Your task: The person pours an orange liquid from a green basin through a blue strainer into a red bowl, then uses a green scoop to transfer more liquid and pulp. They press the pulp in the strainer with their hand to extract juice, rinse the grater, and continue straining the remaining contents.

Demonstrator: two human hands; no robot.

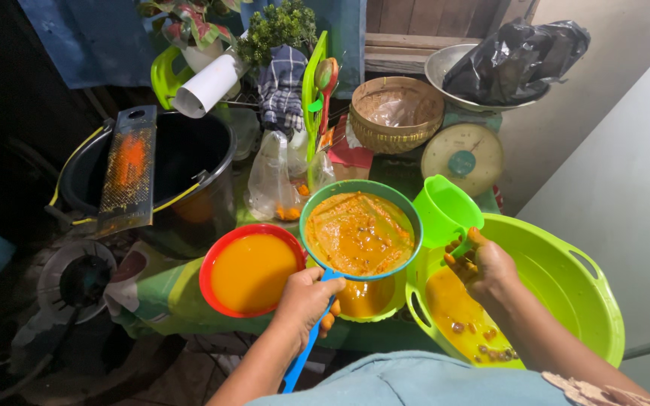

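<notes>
Left hand (306, 299) grips one blue-handled strainer (360, 233), right hand (483, 263) one green jug (445, 210) (both hands clenched).

Low table (385, 334), green cloth (167, 293) over it. Sitting on it: red bowl (216, 259) of orange liquid, green basin (566, 293), black bucket (189, 162), woven basket (396, 113), scale (462, 154), plastic bags (272, 180). Stove (77, 280) is just left of the table.

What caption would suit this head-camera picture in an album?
Left hand holds a blue-handled round strainer of orange pulp over a small bowl; right hand grips a green plastic jug.
</notes>
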